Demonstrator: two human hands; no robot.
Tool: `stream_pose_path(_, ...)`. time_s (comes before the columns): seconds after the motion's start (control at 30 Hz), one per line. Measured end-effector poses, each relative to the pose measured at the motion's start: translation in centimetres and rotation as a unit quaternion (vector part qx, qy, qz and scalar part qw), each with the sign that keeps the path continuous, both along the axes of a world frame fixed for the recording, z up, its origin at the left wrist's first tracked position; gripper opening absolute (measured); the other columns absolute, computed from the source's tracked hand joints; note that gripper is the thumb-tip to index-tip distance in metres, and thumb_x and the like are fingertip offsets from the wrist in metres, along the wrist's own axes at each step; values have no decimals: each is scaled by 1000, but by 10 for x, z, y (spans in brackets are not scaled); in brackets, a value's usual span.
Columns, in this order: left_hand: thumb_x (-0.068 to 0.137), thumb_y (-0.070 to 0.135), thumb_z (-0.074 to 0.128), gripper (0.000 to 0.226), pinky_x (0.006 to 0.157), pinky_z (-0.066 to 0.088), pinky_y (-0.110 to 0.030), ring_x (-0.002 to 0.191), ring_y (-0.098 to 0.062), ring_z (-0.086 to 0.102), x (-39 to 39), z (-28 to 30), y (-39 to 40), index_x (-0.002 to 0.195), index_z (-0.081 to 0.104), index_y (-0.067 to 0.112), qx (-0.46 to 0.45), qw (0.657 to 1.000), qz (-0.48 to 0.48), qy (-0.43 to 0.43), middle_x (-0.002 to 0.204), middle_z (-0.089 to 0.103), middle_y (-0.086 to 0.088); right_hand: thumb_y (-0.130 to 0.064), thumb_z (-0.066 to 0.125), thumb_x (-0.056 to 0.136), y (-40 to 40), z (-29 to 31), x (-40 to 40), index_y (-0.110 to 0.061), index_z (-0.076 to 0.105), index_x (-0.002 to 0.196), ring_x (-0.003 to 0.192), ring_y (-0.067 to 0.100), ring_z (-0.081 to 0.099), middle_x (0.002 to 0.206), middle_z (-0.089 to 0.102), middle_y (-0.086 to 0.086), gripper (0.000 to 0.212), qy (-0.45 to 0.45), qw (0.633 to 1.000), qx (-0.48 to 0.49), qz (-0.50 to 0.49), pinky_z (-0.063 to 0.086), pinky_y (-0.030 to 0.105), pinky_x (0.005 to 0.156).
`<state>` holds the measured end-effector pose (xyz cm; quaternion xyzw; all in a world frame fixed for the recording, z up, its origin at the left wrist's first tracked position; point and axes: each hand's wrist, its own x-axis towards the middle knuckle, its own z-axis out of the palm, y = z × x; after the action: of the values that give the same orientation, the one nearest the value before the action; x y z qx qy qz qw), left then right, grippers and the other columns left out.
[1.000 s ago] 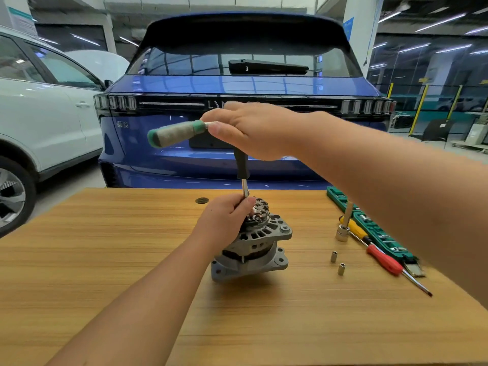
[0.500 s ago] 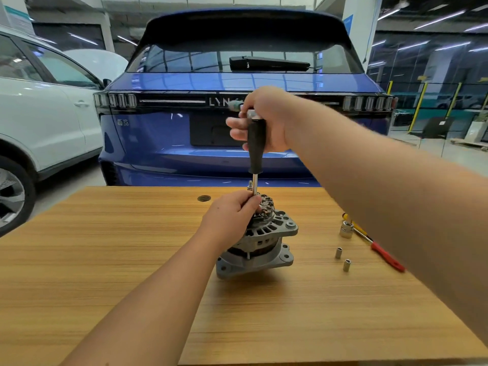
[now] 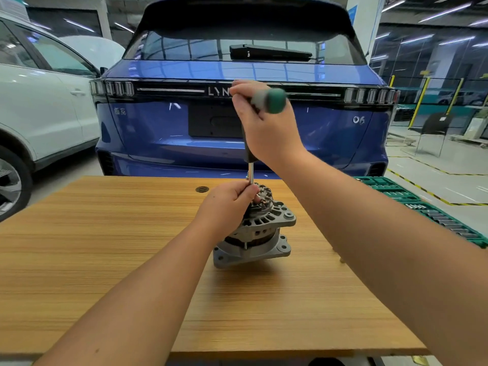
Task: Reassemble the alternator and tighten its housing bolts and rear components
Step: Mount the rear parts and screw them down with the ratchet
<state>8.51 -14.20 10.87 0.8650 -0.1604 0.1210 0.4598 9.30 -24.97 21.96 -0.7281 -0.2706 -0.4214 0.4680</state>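
Alternator (image 3: 260, 233) stands mid-table (image 3: 105, 247), rear up; looks like heavy, rigid cast metal, best held by the housing, not the exposed rear parts. Left hand (image 3: 227, 207) is curled around the driver (image 3: 250, 154) shaft at its top. Right hand (image 3: 266, 128) grips the T-handle. Socket tray (image 3: 422, 207) at right edge.

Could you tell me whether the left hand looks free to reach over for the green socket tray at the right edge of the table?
Probably not now. The left hand grips the T-handle driver's shaft atop the alternator, and the right forearm crosses between it and the green socket tray.
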Motion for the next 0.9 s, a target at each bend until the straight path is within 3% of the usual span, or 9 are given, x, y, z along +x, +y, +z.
stream_pose_path(0.13, 105, 45, 45, 35, 62, 37, -28, 73, -3, 57, -1, -1, 0, 86, 71, 31, 1, 1000, -5, -1, 78, 66, 16, -23, 48, 104, -6, 4, -1, -9, 66, 125, 107, 32, 57, 112, 64, 10, 31, -58, 960, -236, -138, 47, 45, 87)
stream_pose_path(0.23, 105, 45, 46, 35, 65, 40, -30, 78, -8, 60, 0, -1, 0, 86, 72, 30, -2, 1000, -3, -4, 82, 69, 12, -47, 33, 106, -7, 15, -6, -20, 50, 146, 111, 29, 51, 119, 56, 9, 51, -36, 904, -377, -197, 44, 42, 88)
stream_pose_path(0.3, 105, 44, 47, 35, 67, 41, -30, 80, -8, 61, 0, -2, 1, 87, 72, 30, -6, 1000, -6, -4, 82, 69, 12, -51, 24, 108, -8, 24, -9, -28, 46, 147, 107, 22, 46, 114, 52, 2, 50, 0, 894, -410, -180, 40, 38, 88)
stream_pose_path(0.43, 105, 44, 47, 33, 66, 40, -28, 79, -8, 61, -1, -3, 0, 89, 72, 30, -6, 1000, -8, -5, 82, 69, 12, -48, 25, 109, 0, 44, -10, -27, 62, 112, 84, 18, 48, 81, 46, -9, 43, 21, 871, -453, -188, 34, 33, 67)
stream_pose_path(0.53, 105, 44, 47, 32, 67, 42, -27, 81, -9, 62, -1, -3, 0, 90, 72, 30, 2, 1000, -9, -1, 83, 69, 11, -45, 32, 108, 6, 56, -4, -20, 54, 79, 67, 22, 48, 71, 47, -1, 44, 94, 858, -455, -217, 33, 32, 56)
stream_pose_path(0.67, 105, 43, 48, 29, 67, 42, -26, 82, -6, 62, -1, -2, 0, 93, 71, 30, 5, 1000, -15, 6, 84, 68, 14, -26, 41, 104, 9, 78, -4, -17, 49, 75, 61, 17, 49, 74, 55, 2, 32, 207, 844, -437, -232, 38, 28, 54)
stream_pose_path(0.73, 104, 44, 48, 28, 66, 41, -24, 81, -5, 61, -1, -2, 0, 95, 71, 31, 5, 1000, -18, 8, 84, 67, 16, -25, 42, 104, 9, 84, -6, -12, 63, 92, 73, 19, 68, 81, 73, 3, 27, 298, 851, -384, -200, 54, 30, 72)
stream_pose_path(0.83, 104, 46, 47, 27, 67, 41, -25, 79, -3, 61, 0, -3, 0, 93, 70, 34, 7, 1000, -17, 7, 82, 67, 17, -23, 41, 103, 2, 80, -13, -5, 59, 98, 75, 18, 75, 77, 76, 4, 26, 476, 872, -116, -14, 54, 36, 93)
stream_pose_path(0.9, 104, 47, 47, 28, 66, 40, -26, 78, 2, 60, 1, -3, 0, 90, 69, 35, 3, 1000, -12, 10, 81, 67, 21, -18, 42, 101, -3, 68, -14, -8, 54, 97, 75, 20, 75, 80, 76, 5, 16, 519, 841, 82, 129, 53, 37, 90)
